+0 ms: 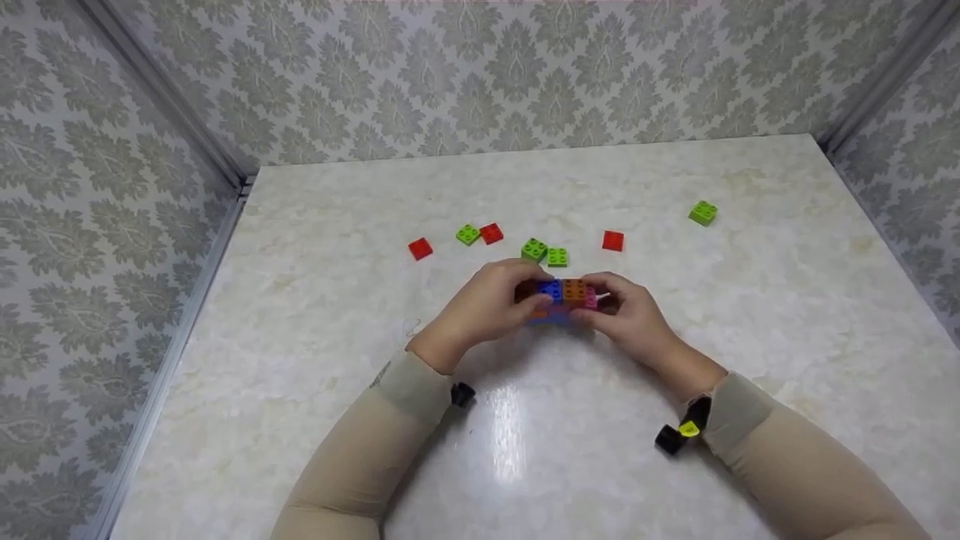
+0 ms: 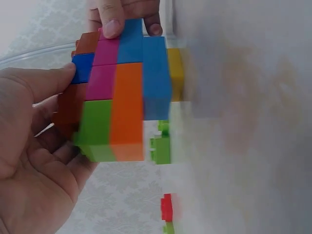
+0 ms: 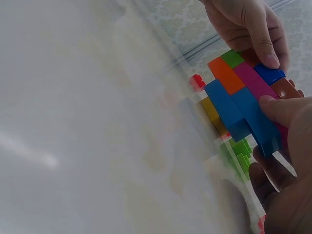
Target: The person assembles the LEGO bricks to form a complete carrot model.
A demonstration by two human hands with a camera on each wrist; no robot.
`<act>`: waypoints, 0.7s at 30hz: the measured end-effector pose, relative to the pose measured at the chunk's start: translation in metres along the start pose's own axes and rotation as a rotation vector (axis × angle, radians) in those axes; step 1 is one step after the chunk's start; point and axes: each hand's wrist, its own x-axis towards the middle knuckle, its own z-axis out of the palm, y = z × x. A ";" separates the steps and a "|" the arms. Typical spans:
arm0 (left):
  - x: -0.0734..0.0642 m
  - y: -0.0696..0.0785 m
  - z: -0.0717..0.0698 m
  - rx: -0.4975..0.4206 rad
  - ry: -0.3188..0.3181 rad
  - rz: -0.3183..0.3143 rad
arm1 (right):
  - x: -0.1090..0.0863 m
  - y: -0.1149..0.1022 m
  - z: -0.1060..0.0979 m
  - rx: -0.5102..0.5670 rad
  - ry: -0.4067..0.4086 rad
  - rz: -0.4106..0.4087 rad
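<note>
A brick assembly (image 1: 564, 292) was held near the centre of the table (image 1: 570, 427). The left hand (image 1: 489, 306) pinched its left end, thumb on a blue brick (image 2: 83, 67); the right hand (image 1: 631, 316) pinched the right end. Beyond lay 4 green bricks (image 1: 703, 214) and 3 red bricks (image 1: 613, 241).

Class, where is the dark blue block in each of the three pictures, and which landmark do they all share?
Head: just right of centre, slightly below mid-height, the dark blue block sits left of a brown block.
Left wrist: upper left, the dark blue block, at the thumb's tip.
Right wrist: upper right, the dark blue block.
Shared landmark: the left hand, its thumb at this block.
</note>
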 end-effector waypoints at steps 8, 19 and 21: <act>0.001 -0.009 0.004 -0.110 0.006 -0.009 | -0.001 0.001 -0.001 -0.020 0.002 -0.018; 0.005 -0.036 0.005 -0.293 0.019 0.054 | -0.001 -0.002 0.000 -0.030 0.003 0.025; 0.006 -0.044 0.004 -0.348 0.066 0.044 | 0.000 -0.003 0.001 -0.025 0.003 0.030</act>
